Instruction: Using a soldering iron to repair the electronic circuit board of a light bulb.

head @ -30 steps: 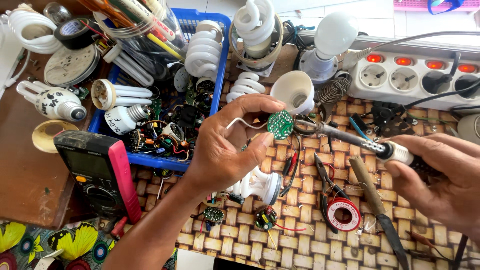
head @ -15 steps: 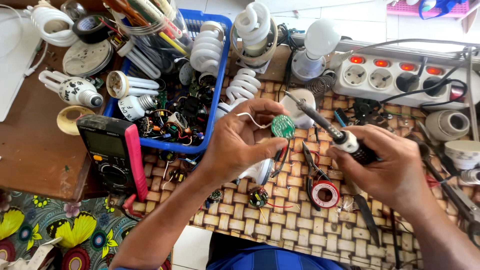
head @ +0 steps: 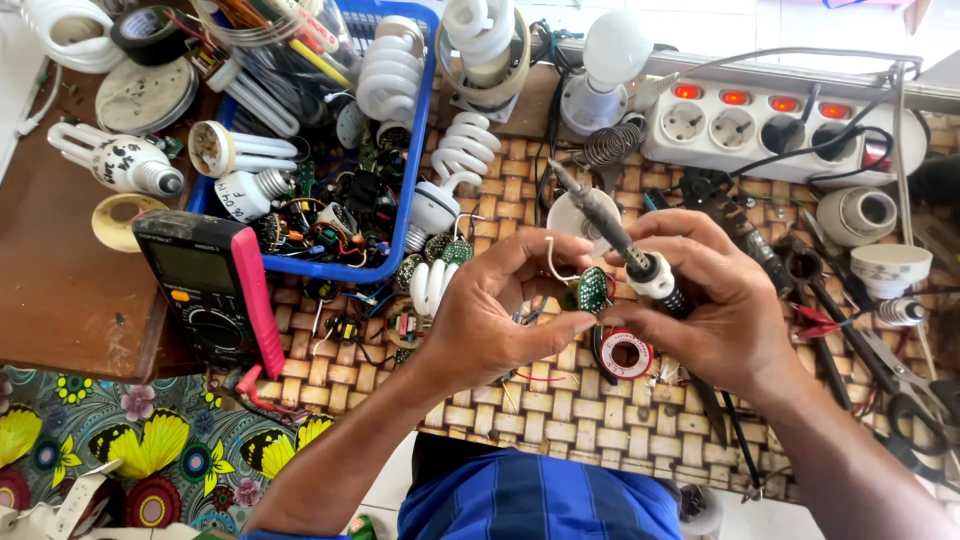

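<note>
The left hand [head: 500, 310] pinches a small round green circuit board [head: 592, 290] by its edge, so the flat side stays free to work on. A thin white wire [head: 552, 262] curls up from the board, just above the left thumb. The right hand [head: 715, 300] is wrapped tight around a soldering iron [head: 610, 232], tip pointing up and away so the hot end is off the fingers. A red spool of solder [head: 626, 352] lies on the woven desk [head: 560, 420] right under both hands, easy to grab. A blue basket [head: 420, 120] of old lamp parts sits beyond the left hand.
</note>
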